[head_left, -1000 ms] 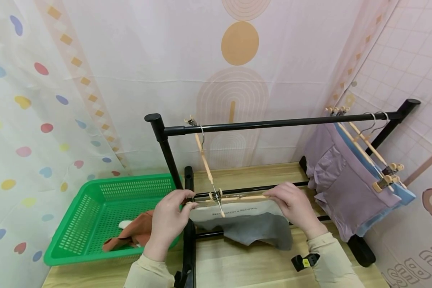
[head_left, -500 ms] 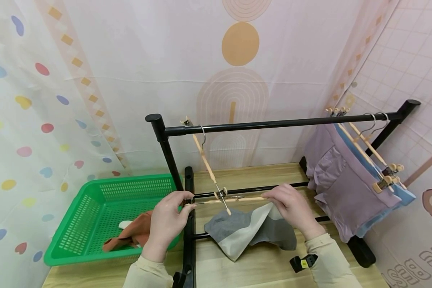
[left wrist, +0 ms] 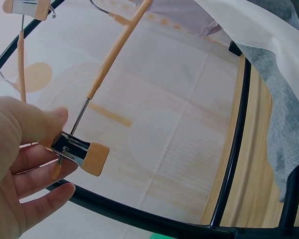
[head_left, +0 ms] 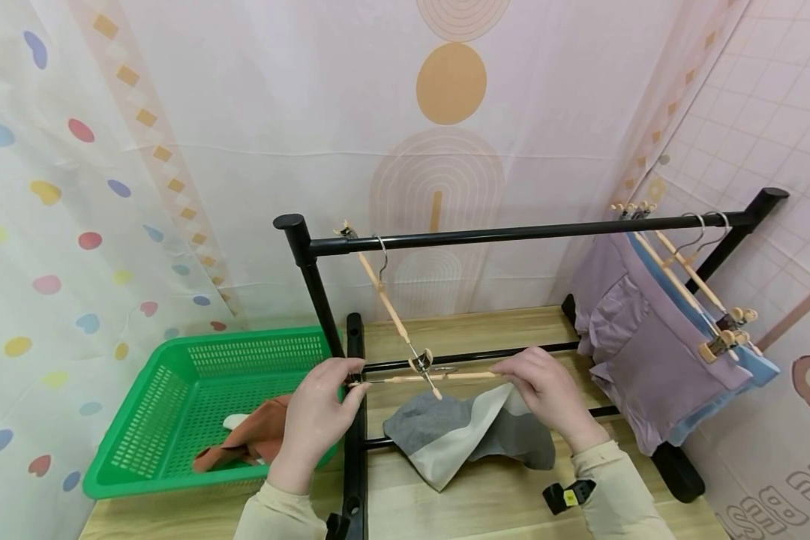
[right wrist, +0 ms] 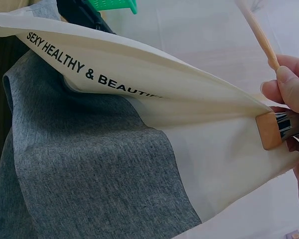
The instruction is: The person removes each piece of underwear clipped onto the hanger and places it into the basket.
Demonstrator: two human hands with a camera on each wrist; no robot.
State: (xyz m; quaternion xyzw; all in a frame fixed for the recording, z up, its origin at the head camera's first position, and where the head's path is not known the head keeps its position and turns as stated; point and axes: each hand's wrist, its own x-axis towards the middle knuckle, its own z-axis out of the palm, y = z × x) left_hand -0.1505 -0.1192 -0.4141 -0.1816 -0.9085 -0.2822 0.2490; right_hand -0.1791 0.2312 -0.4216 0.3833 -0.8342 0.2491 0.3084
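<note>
Both hands hold a wooden clip hanger point(head_left: 412, 378) level below the rail. My left hand point(head_left: 320, 405) pinches its left clip point(left wrist: 75, 149), between thumb and fingers; no cloth is in that clip. My right hand point(head_left: 543, 386) grips the hanger's right end, with the right clip point(right wrist: 269, 131) biting on the white band of a grey cloth garment point(head_left: 439, 431). The band is printed with "SEXY HEALTHY & BEAUTIFUL" lettering. From that clip the garment sags, its left side folded down. A second clip hanger point(head_left: 383, 295) hangs on the rail, its near end overlapping the held one in the head view.
The black rack's rail point(head_left: 486, 235) runs across above the hands. At its right end hang a lilac ruffled garment point(head_left: 637, 330) and a blue one point(head_left: 756, 369). Left of the rack, a green basket point(head_left: 131, 405) contains a rust-coloured cloth point(head_left: 256, 435).
The garment's left side has slipped from the left clip and dropped, folding over towards the right. The hanger on the rail has swung slightly, its near end moving right. Both hands stay nearly still.
</note>
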